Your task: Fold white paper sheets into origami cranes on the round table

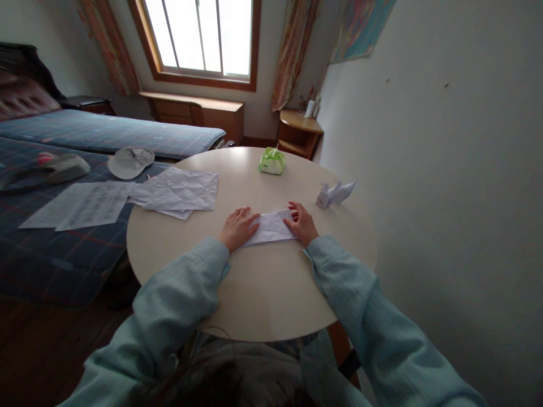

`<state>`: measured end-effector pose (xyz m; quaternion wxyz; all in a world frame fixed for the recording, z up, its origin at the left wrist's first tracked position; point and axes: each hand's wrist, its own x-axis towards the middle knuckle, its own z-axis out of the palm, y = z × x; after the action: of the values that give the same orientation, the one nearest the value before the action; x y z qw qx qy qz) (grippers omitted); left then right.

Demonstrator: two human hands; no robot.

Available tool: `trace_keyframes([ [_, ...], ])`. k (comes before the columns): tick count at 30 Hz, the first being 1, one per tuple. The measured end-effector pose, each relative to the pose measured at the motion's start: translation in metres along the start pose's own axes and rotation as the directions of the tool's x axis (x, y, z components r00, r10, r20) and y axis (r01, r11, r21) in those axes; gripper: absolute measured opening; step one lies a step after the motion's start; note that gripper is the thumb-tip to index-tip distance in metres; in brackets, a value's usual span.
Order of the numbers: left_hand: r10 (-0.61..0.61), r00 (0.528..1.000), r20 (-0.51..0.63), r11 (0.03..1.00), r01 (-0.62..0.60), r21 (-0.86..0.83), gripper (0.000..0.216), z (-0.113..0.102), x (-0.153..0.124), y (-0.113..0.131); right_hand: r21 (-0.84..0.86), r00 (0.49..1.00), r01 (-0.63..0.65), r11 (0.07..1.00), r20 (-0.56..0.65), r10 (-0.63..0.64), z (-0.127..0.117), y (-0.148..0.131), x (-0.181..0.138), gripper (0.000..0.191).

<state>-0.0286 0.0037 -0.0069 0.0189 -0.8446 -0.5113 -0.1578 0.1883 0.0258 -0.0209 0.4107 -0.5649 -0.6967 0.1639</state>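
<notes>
A white sheet of paper (272, 227), folded into a creased strip, lies on the round table in front of me. On its left end rests my left hand (238, 227), palm down, with the fingers stretched out over the paper and tabletop. My right hand (302, 224) is at the strip's right end, fingers curled round the edge with the thumb on the near side. Part of that end is hidden by the fingers. Beyond my right hand stands a folded paper figure (335, 194) that looks like a bird.
The round cream table (263, 294) bears creased paper sheets (184, 189) at its left edge and a green tissue pack (272, 161) at the back. Left of it is a bed (85, 254) with printed sheets (91, 203) and a cap (130, 162). A white wall (445, 198) stands close on the right.
</notes>
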Motion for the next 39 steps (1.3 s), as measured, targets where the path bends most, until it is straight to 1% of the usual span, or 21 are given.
trace_keyframes([
  [6, 0.009, 1.0, -0.017, 1.0, -0.009, 0.011, 0.042, -0.001, 0.0, 0.001, -0.009, 1.0, 0.002, 1.0, 0.0, -0.002, 0.0, 0.001, 0.0, 0.05],
  [11, 0.011, 1.0, -0.016, 0.999, -0.01, 0.03, 0.036, 0.001, 0.0, 0.0, 0.008, 1.0, 0.026, 1.0, -0.013, -0.025, 0.002, 0.006, 0.001, 0.048],
  [18, 0.005, 1.0, -0.022, 1.0, -0.004, 0.023, 0.035, 0.002, 0.0, 0.0, 0.017, 1.0, 0.011, 1.0, -0.011, -0.011, 0.001, 0.004, 0.001, 0.049],
  [23, -0.009, 0.999, -0.039, 0.999, 0.011, 0.033, 0.036, 0.004, 0.0, -0.001, 0.046, 1.0, -0.021, 0.999, 0.018, 0.02, 0.0, -0.001, 0.0, 0.056],
  [30, -0.069, 0.995, -0.07, 0.997, 0.072, 0.04, 0.035, 0.003, 0.0, 0.0, 0.102, 0.997, -0.006, 0.995, 0.073, -0.002, -0.002, -0.007, -0.002, 0.063],
  [32, -0.047, 0.995, -0.085, 0.998, 0.05, 0.031, 0.034, 0.004, 0.001, -0.001, 0.107, 0.996, -0.01, 0.994, 0.089, 0.001, -0.003, -0.008, -0.003, 0.066],
  [35, 0.05, 0.993, -0.103, 0.998, -0.052, -0.024, 0.03, 0.005, 0.004, -0.002, 0.083, 0.995, -0.009, 0.997, 0.097, 0.001, -0.004, -0.01, -0.003, 0.067],
  [37, 0.111, 0.991, -0.079, 0.99, -0.117, -0.081, 0.028, 0.004, 0.005, -0.002, 0.046, 0.995, 0.002, 0.999, 0.097, -0.006, -0.004, -0.011, -0.003, 0.066],
  [39, 0.124, 0.991, -0.053, 0.983, -0.13, -0.128, 0.028, 0.004, 0.006, -0.002, 0.023, 0.995, 0.021, 1.0, 0.099, -0.023, -0.004, -0.011, -0.003, 0.062],
])
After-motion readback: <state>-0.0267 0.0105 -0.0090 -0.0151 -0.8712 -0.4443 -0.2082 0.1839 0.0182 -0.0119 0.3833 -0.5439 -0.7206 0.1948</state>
